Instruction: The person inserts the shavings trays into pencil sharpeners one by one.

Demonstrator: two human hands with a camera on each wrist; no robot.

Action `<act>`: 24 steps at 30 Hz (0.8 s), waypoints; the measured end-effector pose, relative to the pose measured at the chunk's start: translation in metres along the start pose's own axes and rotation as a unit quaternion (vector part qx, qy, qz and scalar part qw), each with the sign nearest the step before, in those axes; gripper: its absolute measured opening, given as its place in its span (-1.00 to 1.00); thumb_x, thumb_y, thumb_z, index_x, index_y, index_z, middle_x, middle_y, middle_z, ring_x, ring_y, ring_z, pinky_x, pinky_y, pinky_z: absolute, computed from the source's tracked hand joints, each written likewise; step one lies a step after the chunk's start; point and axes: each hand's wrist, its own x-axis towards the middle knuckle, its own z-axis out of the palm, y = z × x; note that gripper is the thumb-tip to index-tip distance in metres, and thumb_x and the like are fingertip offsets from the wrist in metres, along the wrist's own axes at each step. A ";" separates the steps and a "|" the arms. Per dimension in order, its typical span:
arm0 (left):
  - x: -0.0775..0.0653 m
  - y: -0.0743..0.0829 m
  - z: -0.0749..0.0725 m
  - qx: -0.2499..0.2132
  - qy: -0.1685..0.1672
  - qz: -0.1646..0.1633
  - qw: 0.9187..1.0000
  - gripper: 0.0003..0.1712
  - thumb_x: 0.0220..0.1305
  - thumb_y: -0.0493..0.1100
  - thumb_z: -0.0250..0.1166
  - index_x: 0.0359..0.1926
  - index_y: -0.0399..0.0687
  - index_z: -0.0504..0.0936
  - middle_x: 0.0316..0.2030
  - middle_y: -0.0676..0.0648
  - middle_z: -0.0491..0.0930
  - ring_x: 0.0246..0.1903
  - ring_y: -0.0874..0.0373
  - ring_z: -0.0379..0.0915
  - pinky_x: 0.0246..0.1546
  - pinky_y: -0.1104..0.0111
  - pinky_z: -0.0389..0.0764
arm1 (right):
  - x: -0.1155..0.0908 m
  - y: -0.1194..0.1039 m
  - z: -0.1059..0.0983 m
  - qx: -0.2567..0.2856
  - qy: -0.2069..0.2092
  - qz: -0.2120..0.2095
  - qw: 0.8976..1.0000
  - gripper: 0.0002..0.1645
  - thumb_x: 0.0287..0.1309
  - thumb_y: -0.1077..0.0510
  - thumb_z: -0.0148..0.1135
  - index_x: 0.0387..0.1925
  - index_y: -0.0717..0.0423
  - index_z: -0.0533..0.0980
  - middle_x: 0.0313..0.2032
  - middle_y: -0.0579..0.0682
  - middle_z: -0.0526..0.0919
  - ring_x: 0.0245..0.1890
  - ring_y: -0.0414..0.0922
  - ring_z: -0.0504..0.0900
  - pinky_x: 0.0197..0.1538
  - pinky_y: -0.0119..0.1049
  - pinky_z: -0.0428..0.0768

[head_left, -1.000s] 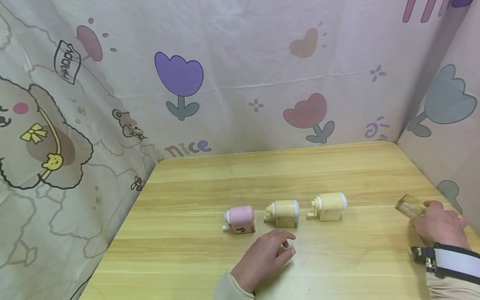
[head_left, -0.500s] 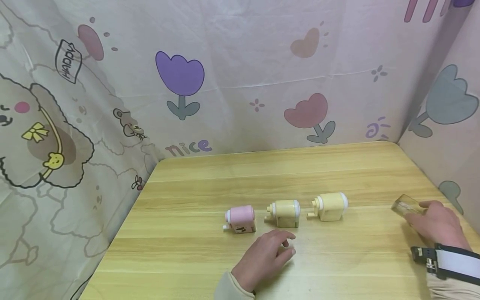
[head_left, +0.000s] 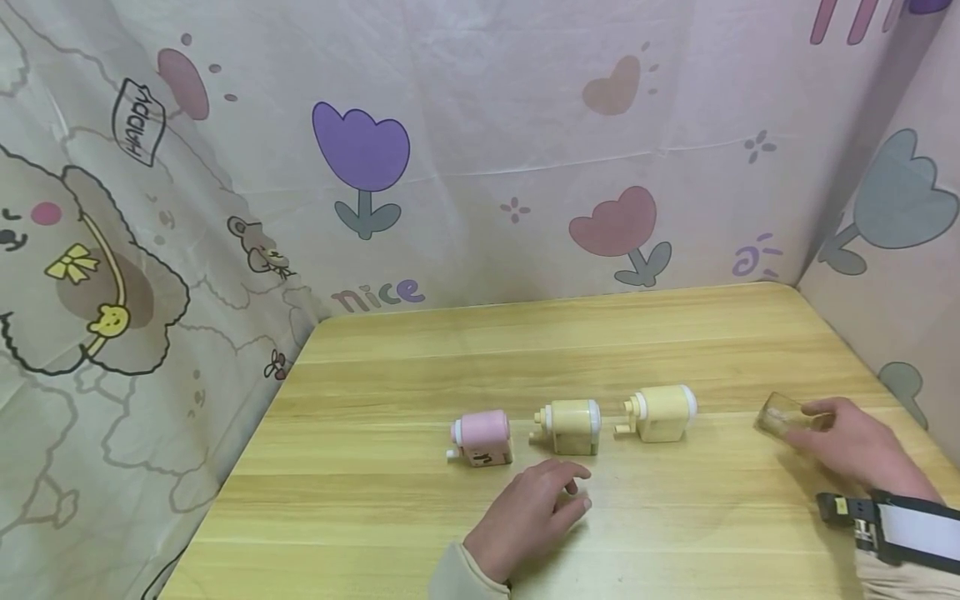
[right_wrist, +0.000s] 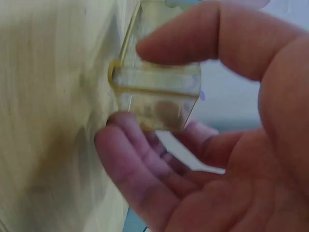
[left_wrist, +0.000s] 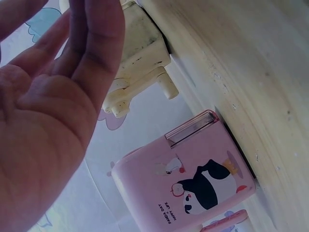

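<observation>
In the head view, my right hand pinches a see-through amber plastic box at the right side of the table. The right wrist view shows the thumb on one side of the box and fingers on the opposite side, close over the wood. My left hand holds nothing, its fingers loosely bent, near the table middle. Just beyond it stand three hand-crank pencil sharpeners in a row: a pink sharpener with a panda print, a yellow sharpener in the middle, and another yellow sharpener on the right.
The wood-grain table is bordered at the back and sides by a printed cloth with flowers and cartoon animals. A strapped camera sits on my right wrist. The sharpeners' cranks stick out to the left.
My right hand has moved left with the amber box, bringing it nearer the right-hand yellow sharpener. The left hand and the three sharpeners have stayed in place.
</observation>
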 end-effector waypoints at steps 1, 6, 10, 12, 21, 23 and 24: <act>0.000 0.000 0.000 0.000 -0.001 -0.001 1.000 -0.70 0.34 -0.02 0.13 0.02 0.05 0.59 -0.22 0.19 0.56 -0.27 0.47 0.40 -0.25 0.54 0.43 | 0.000 -0.001 0.001 0.003 -0.001 -0.007 1.000 0.02 0.21 -0.34 0.08 0.22 0.52 0.15 -0.02 0.52 0.40 -0.12 0.38 0.43 -0.17 0.23 0.43; 0.000 0.000 0.000 0.000 -0.002 0.000 1.000 -0.70 0.34 -0.03 0.13 0.02 0.04 0.59 -0.21 0.18 0.57 -0.28 0.48 0.39 -0.26 0.56 0.42 | 0.001 -0.006 0.008 0.010 0.002 -0.047 0.999 -0.08 0.16 -0.23 0.20 0.19 0.46 0.22 -0.06 0.43 0.44 -0.13 0.25 0.48 -0.20 0.07 0.48; 0.000 0.001 0.000 0.002 -0.002 0.003 1.000 -0.71 0.34 -0.04 0.13 0.01 0.03 0.60 -0.21 0.17 0.57 -0.30 0.48 0.38 -0.26 0.56 0.42 | 0.001 -0.009 0.013 0.012 0.001 -0.067 0.998 -0.18 0.11 -0.14 0.27 0.15 0.40 0.28 -0.09 0.31 0.49 -0.14 0.18 0.48 -0.23 -0.04 0.48; 0.000 0.001 0.000 0.001 -0.003 0.003 1.000 -0.71 0.33 -0.04 0.13 0.02 0.03 0.59 -0.21 0.17 0.57 -0.30 0.48 0.38 -0.26 0.56 0.42 | 0.000 -0.012 0.014 0.016 -0.002 -0.076 0.997 -0.23 0.08 -0.10 0.30 0.12 0.38 0.31 -0.10 0.28 0.51 -0.13 0.18 0.49 -0.22 -0.04 0.49; 0.000 0.001 0.000 -0.002 -0.005 0.001 1.000 -0.70 0.33 -0.04 0.14 0.02 0.03 0.60 -0.21 0.18 0.57 -0.30 0.49 0.38 -0.27 0.56 0.42 | -0.002 -0.023 0.021 0.068 -0.058 -0.103 0.991 -0.32 0.00 0.06 0.34 0.08 0.33 0.33 -0.21 0.07 0.46 -0.25 -0.07 0.39 -0.28 -0.22 0.45; 0.000 0.001 0.000 -0.002 -0.006 -0.001 1.000 -0.70 0.33 -0.03 0.14 0.02 0.04 0.60 -0.21 0.18 0.57 -0.30 0.49 0.38 -0.28 0.56 0.42 | -0.003 -0.024 0.023 0.082 -0.077 -0.107 0.988 -0.33 -0.01 0.09 0.34 0.08 0.34 0.32 -0.28 0.05 0.41 -0.31 -0.11 0.36 -0.34 -0.26 0.42; 0.000 0.001 -0.001 -0.003 -0.006 -0.002 1.000 -0.70 0.33 -0.03 0.14 0.02 0.04 0.60 -0.21 0.18 0.57 -0.31 0.49 0.38 -0.28 0.55 0.42 | -0.003 -0.025 0.024 0.089 -0.087 -0.109 0.986 -0.33 -0.01 0.10 0.33 0.08 0.34 0.31 -0.31 0.04 0.39 -0.34 -0.13 0.34 -0.36 -0.28 0.41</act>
